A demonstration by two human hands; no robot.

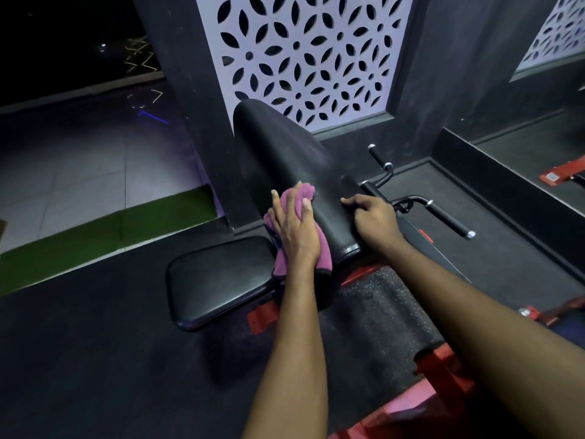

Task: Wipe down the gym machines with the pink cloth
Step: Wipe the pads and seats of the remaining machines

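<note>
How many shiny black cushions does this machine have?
2. The long back cushion slants up in the middle, where the left hand presses the pink cloth. The flat seat cushion lies lower left of it. More may be hidden out of view.

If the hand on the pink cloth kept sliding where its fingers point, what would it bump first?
The left hand would slide up the long black pad, which looks free. Beyond its top, probably the white patterned panel, though depth is unclear.
</note>
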